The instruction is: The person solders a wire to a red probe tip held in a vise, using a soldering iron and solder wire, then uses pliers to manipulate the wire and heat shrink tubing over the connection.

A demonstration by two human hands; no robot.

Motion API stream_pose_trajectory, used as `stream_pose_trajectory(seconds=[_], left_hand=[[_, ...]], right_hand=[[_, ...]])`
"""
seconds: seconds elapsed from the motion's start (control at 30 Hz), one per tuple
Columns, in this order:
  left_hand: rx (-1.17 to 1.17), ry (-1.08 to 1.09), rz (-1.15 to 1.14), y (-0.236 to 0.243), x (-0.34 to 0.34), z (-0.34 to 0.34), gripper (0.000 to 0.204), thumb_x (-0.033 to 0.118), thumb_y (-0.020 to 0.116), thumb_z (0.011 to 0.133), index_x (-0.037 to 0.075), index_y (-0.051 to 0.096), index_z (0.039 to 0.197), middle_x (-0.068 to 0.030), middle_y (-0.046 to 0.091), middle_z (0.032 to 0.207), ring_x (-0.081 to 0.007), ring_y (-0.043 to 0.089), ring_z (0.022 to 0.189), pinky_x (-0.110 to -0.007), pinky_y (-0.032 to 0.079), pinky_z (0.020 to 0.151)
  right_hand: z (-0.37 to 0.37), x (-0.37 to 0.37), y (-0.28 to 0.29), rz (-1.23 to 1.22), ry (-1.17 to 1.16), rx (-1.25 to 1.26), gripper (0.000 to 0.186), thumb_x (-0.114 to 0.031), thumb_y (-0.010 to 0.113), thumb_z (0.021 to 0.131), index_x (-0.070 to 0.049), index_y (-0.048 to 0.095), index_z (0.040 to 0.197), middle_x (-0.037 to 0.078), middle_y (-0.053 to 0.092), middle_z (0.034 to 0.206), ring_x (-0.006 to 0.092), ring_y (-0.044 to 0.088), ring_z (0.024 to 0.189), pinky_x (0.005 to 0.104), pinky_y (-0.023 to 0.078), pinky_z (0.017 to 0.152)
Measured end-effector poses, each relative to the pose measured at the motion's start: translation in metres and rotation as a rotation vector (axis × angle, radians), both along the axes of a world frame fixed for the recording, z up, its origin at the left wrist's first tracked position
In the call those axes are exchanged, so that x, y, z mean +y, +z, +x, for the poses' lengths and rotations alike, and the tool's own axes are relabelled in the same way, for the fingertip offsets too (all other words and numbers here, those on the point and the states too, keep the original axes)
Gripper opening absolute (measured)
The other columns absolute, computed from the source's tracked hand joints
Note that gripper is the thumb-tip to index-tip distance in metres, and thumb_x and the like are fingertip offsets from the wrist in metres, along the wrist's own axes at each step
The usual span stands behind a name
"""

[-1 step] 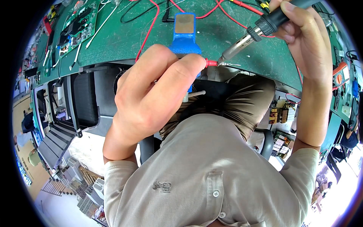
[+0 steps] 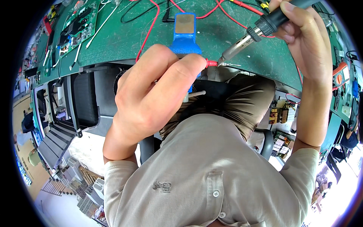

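Note:
My left hand (image 2: pixel 151 90) is closed, its fingertips pinching a red test probe (image 2: pixel 212 63) that points right. The rest of the probe is hidden behind the fingers. In my closed right hand (image 2: pixel 308 41) is a soldering iron (image 2: pixel 242 47) with a black handle and a slotted metal barrel. It slants down to the left, and its tip meets the right end of the red probe or lies right beside it; I cannot tell which. A thin metal piece reaches right from there. Just beyond my left hand stands a blue bench vise (image 2: pixel 185 46) at the table's edge, partly covered by the hand.
Red and black wires run over the green bench (image 2: pixel 124 43). A green circuit board (image 2: pixel 79 24) lies at the far left. An orange multimeter (image 2: pixel 341 76) sits at the right. Below the bench, on the left, is a black chair (image 2: pixel 85 98). Another person's arm (image 2: pixel 349 132) shows at the right rim.

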State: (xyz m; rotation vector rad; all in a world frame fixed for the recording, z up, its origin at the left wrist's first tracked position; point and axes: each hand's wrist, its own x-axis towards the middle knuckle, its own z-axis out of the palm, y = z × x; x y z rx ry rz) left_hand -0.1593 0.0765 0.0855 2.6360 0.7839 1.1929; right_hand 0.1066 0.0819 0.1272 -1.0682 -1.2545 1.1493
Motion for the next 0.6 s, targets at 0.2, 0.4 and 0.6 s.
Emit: stream_pose_trajectory(seconds=[0.2,0.4,0.6], left_hand=[[0.001,-0.008,0.004,-0.0015,0.0009,-0.0003,0.021,-0.003,0.080,0.076,0.003,0.073,0.095,-0.0065,0.064,0.076,-0.0151,0.059,0.062,-0.025,0.046,0.052],[0.016,-0.020,0.004,-0.0004,0.0003,-0.0003,0.022,-0.004,0.080,0.076,0.003,0.073,0.096,-0.0066,0.065,0.077,-0.0154,0.060,0.063,-0.025,0.048,0.054],[0.012,-0.026,0.039,-0.0021,-0.0026,0.0007,0.024,-0.008,0.077,0.075,0.002,0.071,0.096,-0.0077,0.065,0.078,-0.0173,0.064,0.065,-0.027,0.051,0.056]], right_hand=[[-0.0011,0.0003,0.0000,0.007,-0.001,-0.022,0.020,-0.016,0.057,0.090,0.003,0.062,0.090,-0.003,0.045,0.061,0.0048,0.039,0.052,0.0212,0.032,0.050],[-0.0012,-0.0001,0.0009,-0.001,-0.017,-0.019,0.020,-0.016,0.056,0.091,0.003,0.062,0.090,-0.003,0.045,0.061,0.0043,0.039,0.053,0.0207,0.032,0.049],[0.0036,0.0028,0.0007,-0.041,-0.004,0.002,0.019,-0.015,0.057,0.091,0.003,0.062,0.090,-0.003,0.045,0.061,0.0042,0.039,0.053,0.0205,0.032,0.050]])
